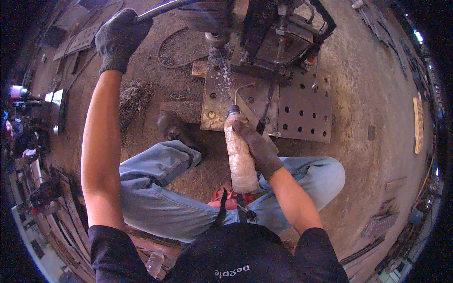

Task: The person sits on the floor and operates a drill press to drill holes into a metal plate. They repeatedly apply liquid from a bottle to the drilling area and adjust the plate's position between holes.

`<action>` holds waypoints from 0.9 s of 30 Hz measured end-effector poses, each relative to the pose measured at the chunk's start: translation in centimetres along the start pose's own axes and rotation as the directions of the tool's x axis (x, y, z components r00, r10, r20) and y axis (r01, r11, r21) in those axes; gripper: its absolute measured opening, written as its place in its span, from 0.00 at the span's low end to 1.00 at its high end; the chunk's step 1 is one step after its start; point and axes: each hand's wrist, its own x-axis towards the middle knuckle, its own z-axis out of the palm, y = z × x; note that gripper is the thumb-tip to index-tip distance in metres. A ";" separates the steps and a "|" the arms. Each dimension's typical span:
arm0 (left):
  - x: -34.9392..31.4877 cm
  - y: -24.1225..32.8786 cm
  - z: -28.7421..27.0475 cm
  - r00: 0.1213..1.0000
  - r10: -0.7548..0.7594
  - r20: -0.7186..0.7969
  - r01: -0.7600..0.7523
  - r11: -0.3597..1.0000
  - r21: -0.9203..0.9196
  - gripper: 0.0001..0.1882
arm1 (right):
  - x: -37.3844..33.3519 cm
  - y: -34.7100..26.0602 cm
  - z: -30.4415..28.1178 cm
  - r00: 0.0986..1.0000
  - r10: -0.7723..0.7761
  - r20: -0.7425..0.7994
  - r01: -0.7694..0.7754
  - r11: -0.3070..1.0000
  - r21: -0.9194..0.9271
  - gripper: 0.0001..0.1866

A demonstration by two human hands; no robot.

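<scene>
My left hand (121, 37), in a grey knit glove, is closed around a metal lever bar (165, 8) at the upper left. In the middle, my gloved right hand (258, 146) wraps round a cloudy plastic squeeze bottle (239, 162). The bottle's dark cap and thin nozzle point away from me. White droplets (225, 75) spray between the nozzle and the round metal spindle (217, 39) of a machine. Below the spindle lies a steel plate with holes (304, 129). A thin bent rod and a black-handled tool (261, 125) rest near the bottle.
A dark metal frame (264, 47) stands on the plate's far side. Curled metal shavings (137, 96) heap on the floor at left, near a wooden block (198, 69) and a looped cable (160, 52). My knees flank the plate's near edge. A wooden strip (417, 125) lies far right.
</scene>
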 end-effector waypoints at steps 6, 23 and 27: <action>0.0 0.0 0.0 0.999 -0.036 0.035 0.035 0.999 0.031 0.22 | 0.1 0.3 -0.1 1.000 -0.004 0.000 0.004 1.000 0.008 0.24; 0.1 0.5 -0.4 0.998 -0.038 0.053 0.037 0.999 0.031 0.21 | -0.5 -0.2 0.8 0.996 -0.073 -0.053 0.069 0.994 -0.083 0.24; 0.3 0.3 -0.1 0.997 -0.046 0.066 0.042 0.997 0.062 0.21 | -0.3 -0.3 0.4 0.999 -0.017 -0.050 0.014 0.997 -0.071 0.26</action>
